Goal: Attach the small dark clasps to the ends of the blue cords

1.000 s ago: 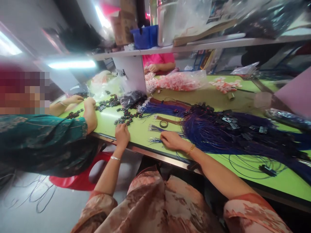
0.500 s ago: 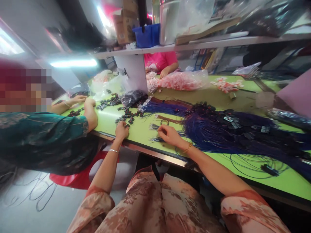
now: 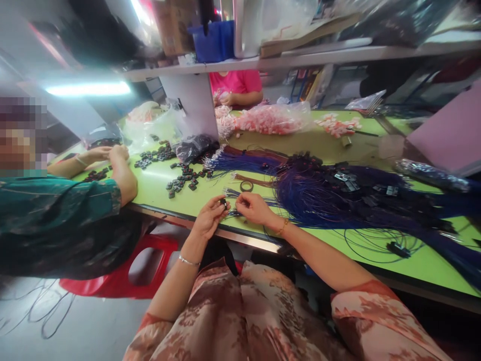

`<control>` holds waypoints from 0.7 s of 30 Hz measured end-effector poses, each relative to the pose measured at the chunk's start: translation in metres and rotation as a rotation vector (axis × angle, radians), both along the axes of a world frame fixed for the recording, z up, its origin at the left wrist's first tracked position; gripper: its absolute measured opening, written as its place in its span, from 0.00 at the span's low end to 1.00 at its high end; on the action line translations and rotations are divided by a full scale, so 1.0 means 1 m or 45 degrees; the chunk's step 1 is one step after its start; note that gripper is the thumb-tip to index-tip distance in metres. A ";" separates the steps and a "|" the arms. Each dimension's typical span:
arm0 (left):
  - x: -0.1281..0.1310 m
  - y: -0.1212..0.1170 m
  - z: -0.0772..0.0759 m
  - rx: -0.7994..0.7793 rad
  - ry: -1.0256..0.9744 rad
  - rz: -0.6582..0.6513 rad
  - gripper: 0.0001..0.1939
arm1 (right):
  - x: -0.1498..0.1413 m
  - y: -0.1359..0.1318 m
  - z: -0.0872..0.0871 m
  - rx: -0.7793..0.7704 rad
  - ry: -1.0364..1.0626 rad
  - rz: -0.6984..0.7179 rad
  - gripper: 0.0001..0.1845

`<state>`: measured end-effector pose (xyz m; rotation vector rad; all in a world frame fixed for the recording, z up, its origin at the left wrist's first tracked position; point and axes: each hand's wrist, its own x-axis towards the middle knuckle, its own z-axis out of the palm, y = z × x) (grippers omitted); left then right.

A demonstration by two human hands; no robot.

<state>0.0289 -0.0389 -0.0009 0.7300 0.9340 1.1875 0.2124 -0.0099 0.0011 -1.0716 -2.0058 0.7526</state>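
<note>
i see my left hand [image 3: 209, 218] raised just off the near edge of the green table [image 3: 195, 193], fingers curled in and pinched at the tips on a small black connector [image 3: 224, 203]. the thumb and forefinger meet on it; the other fingers fold loosely behind. my right hand [image 3: 253, 207] sits just beside it, tips almost touching the left's, thumb and forefinger drawn close together on the end of a thin blue wire [image 3: 236, 213]. i cannot tell whether the wire end is already in the connector; that spot is too small and a bit blurred. neither hand is spread open: both are in a fine pinch, with the wrists resting near the table's edge.

the wire runs off to my right into a big heap of blue wires [image 3: 311, 198] with dark connectors scattered over it, which covers the middle of the table. just beyond my hands lies a small brown ring [image 3: 246, 186], and further left a scatter of loose black connectors [image 3: 182, 180], well apart from the one i hold.

to my left a co-worker's hands [image 3: 108, 153] in a dark green sleeve [image 3: 60, 200] rest on the table near another small pile of black pieces. across the table a person in a pink shirt [image 3: 236, 82] sits behind a clear bag of pink parts [image 3: 268, 119]. a red stool [image 3: 124, 273] stands below the table edge on my left.
</note>
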 end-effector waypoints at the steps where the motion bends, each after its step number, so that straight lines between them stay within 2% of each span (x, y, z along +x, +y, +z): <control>1: 0.004 -0.001 0.000 -0.025 -0.063 -0.027 0.19 | 0.000 -0.001 0.000 -0.002 -0.010 -0.004 0.07; 8: 0.013 0.004 -0.010 -0.116 -0.227 -0.070 0.15 | 0.002 -0.005 -0.001 -0.002 -0.088 -0.032 0.09; 21: 0.016 0.001 -0.015 -0.117 -0.215 -0.065 0.16 | 0.002 -0.005 0.001 -0.037 -0.192 -0.045 0.09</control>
